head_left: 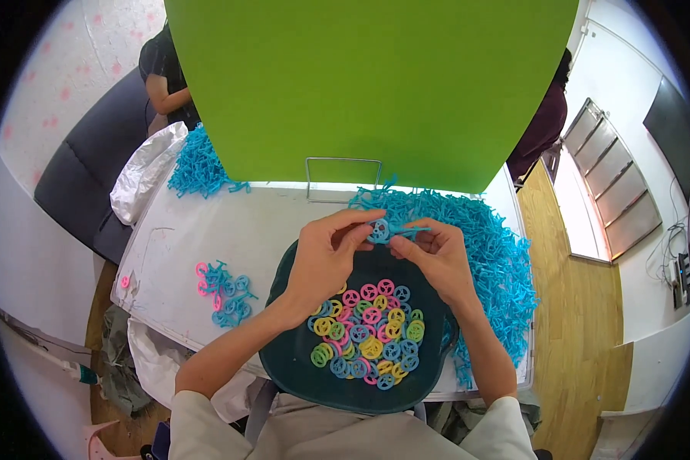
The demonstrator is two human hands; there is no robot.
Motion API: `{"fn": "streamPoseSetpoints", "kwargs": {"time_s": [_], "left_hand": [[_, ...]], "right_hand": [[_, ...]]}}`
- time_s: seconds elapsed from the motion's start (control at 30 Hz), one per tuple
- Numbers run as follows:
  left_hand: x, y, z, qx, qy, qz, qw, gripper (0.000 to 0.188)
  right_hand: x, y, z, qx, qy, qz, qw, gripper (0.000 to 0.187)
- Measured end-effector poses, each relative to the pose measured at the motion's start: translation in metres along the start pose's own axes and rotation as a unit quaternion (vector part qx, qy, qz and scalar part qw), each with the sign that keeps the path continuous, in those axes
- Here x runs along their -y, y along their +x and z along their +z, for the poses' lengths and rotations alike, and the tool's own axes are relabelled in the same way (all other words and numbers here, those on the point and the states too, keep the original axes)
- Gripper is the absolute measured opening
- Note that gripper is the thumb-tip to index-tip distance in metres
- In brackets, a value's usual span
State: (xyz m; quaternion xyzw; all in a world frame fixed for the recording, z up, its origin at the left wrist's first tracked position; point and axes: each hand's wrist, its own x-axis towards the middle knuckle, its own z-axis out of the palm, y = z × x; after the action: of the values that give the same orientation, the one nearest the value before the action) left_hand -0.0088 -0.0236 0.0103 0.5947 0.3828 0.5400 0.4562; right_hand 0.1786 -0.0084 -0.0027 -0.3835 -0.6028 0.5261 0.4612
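Observation:
Above the far rim of a dark green basin (pixel 284 366), my two hands meet. My left hand (pixel 323 257) pinches a small light-blue plastic spoked wheel (pixel 380 231) between thumb and fingers. From the right, my right hand (pixel 441 262) grips a thin turquoise plastic part (pixel 412 229), whose end touches the wheel. Whether the two are joined, I cannot tell. Inside the basin lie many loose spoked wheels (pixel 371 349) in pink, yellow, green and blue. A large heap of turquoise plastic parts (pixel 491 257) spreads beside and beyond my right hand.
Left of the basin, a small cluster of turquoise parts with pink and blue wheels (pixel 226 295) rests on the white table (pixel 169 261). A green panel (pixel 368 92) and wire stand (pixel 343 159) rise at the back. Another heap (pixel 195 165) lies far left; people sit behind the panel.

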Motion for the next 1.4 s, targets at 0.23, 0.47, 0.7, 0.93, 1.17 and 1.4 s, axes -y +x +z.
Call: {"fn": "streamPoseSetpoints", "kwargs": {"time_s": [0.23,0.47,0.7,0.93,1.17,1.4], "left_hand": [[-0.01,-0.014,0.009,-0.024,0.046,-0.018,0.998,0.023],[-0.005,-0.01,0.007,-0.003,0.004,-0.05,0.999,0.022],[-0.002,-0.011,0.01,-0.007,0.015,-0.004,1.0,0.021],[0.0,-0.013,0.016,-0.052,0.044,0.043,0.997,0.018],[-0.001,-0.009,0.006,-0.035,0.237,0.173,0.955,0.021],[0.006,-0.002,-0.012,0.065,0.193,0.02,0.979,0.019]], "right_hand": [[-0.001,-0.001,-0.002,0.001,0.112,0.048,0.993,0.016],[-0.012,0.002,-0.013,0.038,0.24,0.192,0.951,0.019],[-0.011,0.003,-0.007,0.019,0.264,0.195,0.944,0.019],[-0.01,-0.002,-0.001,-0.035,0.07,0.02,0.997,0.017],[0.001,0.002,0.009,-0.025,0.078,0.145,0.986,0.036],[-0.008,0.009,0.0,0.02,0.265,0.064,0.962,0.044]]}}
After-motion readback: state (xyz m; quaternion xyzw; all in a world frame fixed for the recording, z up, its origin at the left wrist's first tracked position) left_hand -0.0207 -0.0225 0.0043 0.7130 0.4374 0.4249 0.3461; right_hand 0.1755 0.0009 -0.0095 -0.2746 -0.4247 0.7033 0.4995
